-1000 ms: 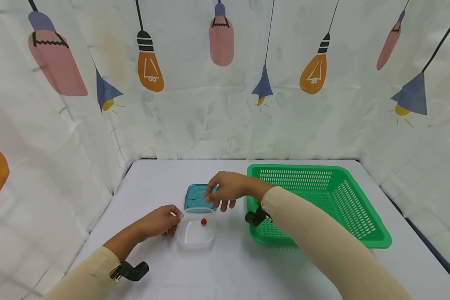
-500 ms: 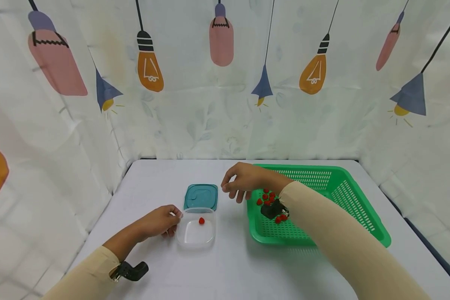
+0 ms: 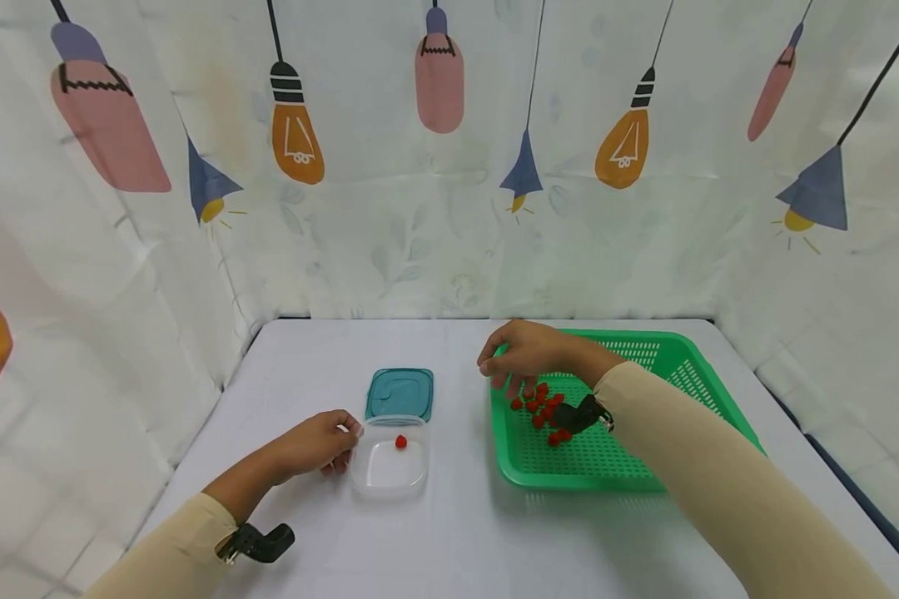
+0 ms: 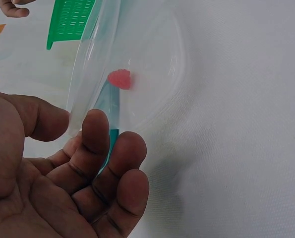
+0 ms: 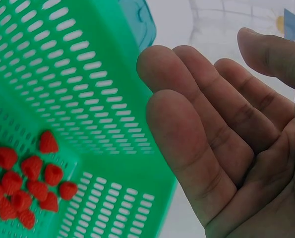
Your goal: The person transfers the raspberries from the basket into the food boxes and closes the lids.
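My left hand (image 3: 316, 445) pinches the left rim of a clear plastic container (image 3: 385, 472) between thumb and index finger. One red raspberry (image 3: 400, 442) lies inside the container; the left wrist view shows the raspberry (image 4: 120, 79) through the clear wall. Over the left side of a green plastic basket (image 3: 592, 482) hovers my right hand (image 3: 528, 353), its fingers loosely bent with nothing between them. Several raspberries (image 5: 32, 167) are heaped on the basket floor, below the right hand and apart from it. The right wrist and its camera partly cover the basket in the head view.
A teal lid (image 3: 399, 393) lies flat on the white table (image 3: 449, 541) just behind the container. Hanging cloth printed with lamps (image 3: 449, 249) closes off the back and both sides. A black wrist camera (image 3: 262, 542) sits on the left forearm.
My right hand has moved right, from above the container and lid to above the basket, uncovering the raspberries there. The raspberry in the container has shifted slightly left. My left hand stays in place.
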The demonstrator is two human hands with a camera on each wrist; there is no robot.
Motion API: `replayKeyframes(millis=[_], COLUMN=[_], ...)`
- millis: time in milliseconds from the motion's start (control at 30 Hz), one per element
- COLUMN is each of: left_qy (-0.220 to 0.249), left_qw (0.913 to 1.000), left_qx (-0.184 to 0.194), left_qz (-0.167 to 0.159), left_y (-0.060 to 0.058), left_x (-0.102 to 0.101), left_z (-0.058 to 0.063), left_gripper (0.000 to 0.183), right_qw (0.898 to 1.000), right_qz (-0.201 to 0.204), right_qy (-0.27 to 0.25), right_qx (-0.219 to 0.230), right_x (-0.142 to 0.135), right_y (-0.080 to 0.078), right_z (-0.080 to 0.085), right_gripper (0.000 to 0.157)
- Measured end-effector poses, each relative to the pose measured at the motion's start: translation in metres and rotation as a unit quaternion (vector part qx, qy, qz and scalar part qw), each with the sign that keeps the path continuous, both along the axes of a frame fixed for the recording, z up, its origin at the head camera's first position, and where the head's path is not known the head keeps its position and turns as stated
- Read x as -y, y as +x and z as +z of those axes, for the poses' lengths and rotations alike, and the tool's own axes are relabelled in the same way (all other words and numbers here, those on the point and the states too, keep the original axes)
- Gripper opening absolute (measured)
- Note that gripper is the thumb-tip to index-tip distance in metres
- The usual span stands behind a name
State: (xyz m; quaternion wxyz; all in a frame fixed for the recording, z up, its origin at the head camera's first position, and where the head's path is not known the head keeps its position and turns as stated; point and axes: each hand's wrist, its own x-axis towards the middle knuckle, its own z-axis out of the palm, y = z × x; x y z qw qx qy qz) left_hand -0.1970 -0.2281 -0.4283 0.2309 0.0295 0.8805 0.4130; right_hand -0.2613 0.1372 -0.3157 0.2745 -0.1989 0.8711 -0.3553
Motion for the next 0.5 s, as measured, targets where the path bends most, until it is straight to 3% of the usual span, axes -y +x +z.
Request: replayKeyframes(millis=[500], left_qy=[-0.007], left_qw=[1.0], left_qx=[0.002], left_qz=[0.004], left_y=[-0.001], left_x=[-0.002], left_z=[0.002], left_gripper=[0.02], right_qw=[1.0], right_qz=[-0.008], right_qy=[0.019], right_qx=[0.012], right_x=[-0.049], right_y=[0.0], right_z=[-0.019], right_gripper=[0.022])
